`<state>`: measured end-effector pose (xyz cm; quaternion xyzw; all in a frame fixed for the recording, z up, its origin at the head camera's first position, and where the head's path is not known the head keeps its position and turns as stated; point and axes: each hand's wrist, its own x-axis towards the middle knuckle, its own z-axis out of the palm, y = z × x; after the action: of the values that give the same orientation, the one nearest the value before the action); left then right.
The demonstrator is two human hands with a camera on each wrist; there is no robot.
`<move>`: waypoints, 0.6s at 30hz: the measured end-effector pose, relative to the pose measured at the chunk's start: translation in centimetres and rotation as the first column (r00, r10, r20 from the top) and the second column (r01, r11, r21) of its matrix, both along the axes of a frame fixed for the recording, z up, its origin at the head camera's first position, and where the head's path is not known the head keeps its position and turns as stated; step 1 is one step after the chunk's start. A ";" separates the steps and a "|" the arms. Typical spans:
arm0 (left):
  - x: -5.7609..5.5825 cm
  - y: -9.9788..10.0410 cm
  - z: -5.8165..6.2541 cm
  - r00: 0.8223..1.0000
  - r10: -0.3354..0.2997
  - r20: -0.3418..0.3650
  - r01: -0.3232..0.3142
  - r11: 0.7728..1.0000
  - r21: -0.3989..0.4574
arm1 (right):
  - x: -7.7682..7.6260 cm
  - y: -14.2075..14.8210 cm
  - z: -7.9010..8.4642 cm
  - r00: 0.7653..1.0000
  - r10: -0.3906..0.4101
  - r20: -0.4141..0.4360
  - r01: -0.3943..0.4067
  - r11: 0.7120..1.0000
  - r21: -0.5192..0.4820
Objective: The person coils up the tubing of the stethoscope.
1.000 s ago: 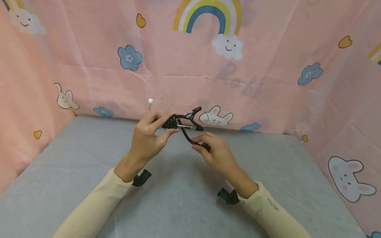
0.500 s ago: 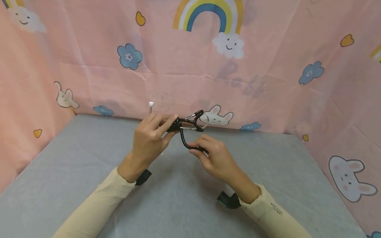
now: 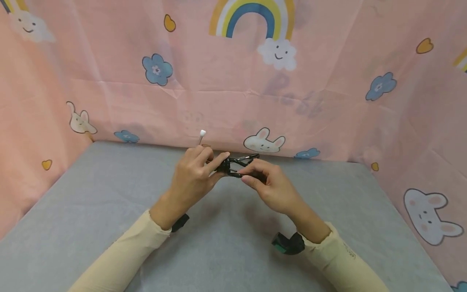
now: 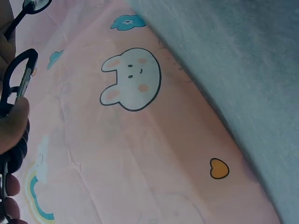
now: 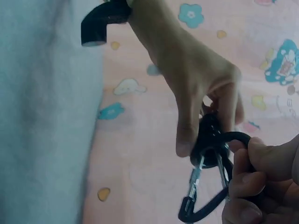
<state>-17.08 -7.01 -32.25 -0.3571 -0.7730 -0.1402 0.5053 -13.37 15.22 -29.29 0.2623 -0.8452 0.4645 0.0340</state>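
A stethoscope is held up above the table between both hands. Its black tubing (image 3: 226, 165) is wound in a coil around the metal ear tubes, seen closer as a coil (image 5: 210, 147) in the right wrist view. My left hand (image 3: 189, 174) grips this coil between thumb and fingers. Past its knuckles sticks up a white ear tip (image 3: 202, 133). My right hand (image 3: 271, 184) pinches the loose length of tubing just right of the coil and covers part of the forked end. In the left wrist view, a round chest piece (image 4: 37, 5) shows at the upper left, partly cut off.
A grey cloth covers the table (image 3: 226, 251). Pink printed curtain (image 3: 204, 81) stands behind it and at both sides. Dark wrist mounts (image 3: 288, 243) hang below the sleeves.
Both hands and the stethoscope have moved lower and a little right. The right hand has drawn the loose tubing up against the forked end, which it now partly hides.
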 end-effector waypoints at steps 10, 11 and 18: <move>-0.5 -0.5 -0.5 0.992 -0.126 -0.023 0.124 0.990 -0.063 | 0.6 1.4 1.7 0.978 0.022 -0.206 0.036 0.960 0.277; -0.6 -0.6 -0.5 0.991 -0.133 -0.019 0.132 0.989 -0.062 | 0.6 1.5 1.8 0.975 0.047 -0.218 0.021 0.955 0.297; -0.8 -0.4 -0.6 0.988 -0.152 0.004 0.151 0.978 -0.145 | 0.0 1.9 1.4 0.910 0.137 -0.391 -0.010 0.951 0.309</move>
<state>-17.85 -7.44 -32.90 -0.4510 -0.7500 -0.1204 0.4686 -13.34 17.09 -27.87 0.3876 -0.8693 0.2667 0.1516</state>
